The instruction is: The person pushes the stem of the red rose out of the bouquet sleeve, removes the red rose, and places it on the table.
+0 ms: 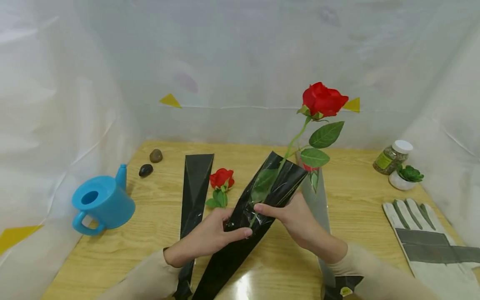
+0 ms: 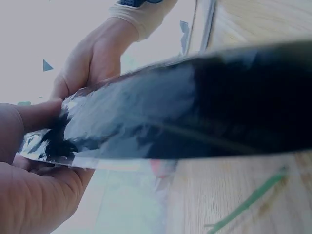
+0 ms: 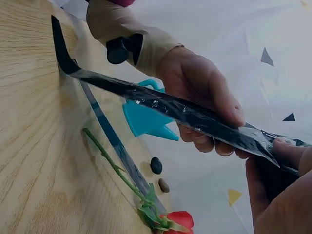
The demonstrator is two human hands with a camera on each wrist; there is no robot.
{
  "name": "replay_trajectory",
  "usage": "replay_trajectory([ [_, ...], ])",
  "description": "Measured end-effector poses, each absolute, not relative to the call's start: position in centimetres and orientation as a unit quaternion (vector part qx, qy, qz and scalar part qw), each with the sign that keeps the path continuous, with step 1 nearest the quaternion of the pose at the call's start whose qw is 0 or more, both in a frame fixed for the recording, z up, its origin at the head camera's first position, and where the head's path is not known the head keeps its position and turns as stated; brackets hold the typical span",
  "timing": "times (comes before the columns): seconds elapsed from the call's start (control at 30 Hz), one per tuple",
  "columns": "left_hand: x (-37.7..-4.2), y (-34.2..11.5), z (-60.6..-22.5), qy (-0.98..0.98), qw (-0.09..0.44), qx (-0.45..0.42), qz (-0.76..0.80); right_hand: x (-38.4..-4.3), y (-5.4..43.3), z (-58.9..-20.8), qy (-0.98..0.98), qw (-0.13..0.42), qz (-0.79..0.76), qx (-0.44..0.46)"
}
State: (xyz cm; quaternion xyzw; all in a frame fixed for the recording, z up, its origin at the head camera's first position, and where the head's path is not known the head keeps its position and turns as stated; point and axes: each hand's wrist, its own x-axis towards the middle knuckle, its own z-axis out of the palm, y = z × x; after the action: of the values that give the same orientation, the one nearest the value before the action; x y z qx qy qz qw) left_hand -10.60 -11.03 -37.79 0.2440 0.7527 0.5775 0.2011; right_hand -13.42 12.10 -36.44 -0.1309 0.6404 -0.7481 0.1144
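Observation:
A long-stemmed red rose (image 1: pixel 324 100) stands tilted in a black flower sleeve (image 1: pixel 225 262) with a clear front; its bloom and upper leaves rise out of the wide end. My left hand (image 1: pixel 210 235) grips the sleeve's left edge, thumb across the clear front. My right hand (image 1: pixel 298 221) holds the opposite edge a little higher, its thumb pressed on the front and its fingers behind. In the right wrist view, the left hand (image 3: pixel 195 87) has its fingers under the sleeve. Through the film, the stem and a leaf show.
A second black sleeve (image 1: pixel 196 179) lies flat at left, beside another red rose (image 1: pixel 222 178). A grey sleeve (image 1: pixel 318 208) lies at right, partly behind my arm. Around them are a blue watering can (image 1: pixel 103 202), two stones (image 1: pixel 156 156), a jar (image 1: pixel 391 158), a succulent (image 1: pixel 406 177) and a glove (image 1: pixel 427 241).

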Motion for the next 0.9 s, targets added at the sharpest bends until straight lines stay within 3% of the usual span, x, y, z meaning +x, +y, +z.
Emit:
replay_trajectory([
  [0.17, -10.5, -10.9, -37.6, 0.744, 0.203, 0.237, 0.591, -13.4, 12.8, -35.5, 0.658, 0.112, -0.734, -0.122],
  [0.43, -10.2, -11.4, -37.9, 0.775, 0.184, 0.262, 0.545, -15.6, 16.1, -32.1, 0.560, 0.031, -0.813, -0.156],
  [0.9, -10.2, -12.2, -37.8, 0.792, 0.198, 0.253, 0.519, -16.5, 17.6, -31.5, 0.527, -0.015, -0.833, -0.166],
])
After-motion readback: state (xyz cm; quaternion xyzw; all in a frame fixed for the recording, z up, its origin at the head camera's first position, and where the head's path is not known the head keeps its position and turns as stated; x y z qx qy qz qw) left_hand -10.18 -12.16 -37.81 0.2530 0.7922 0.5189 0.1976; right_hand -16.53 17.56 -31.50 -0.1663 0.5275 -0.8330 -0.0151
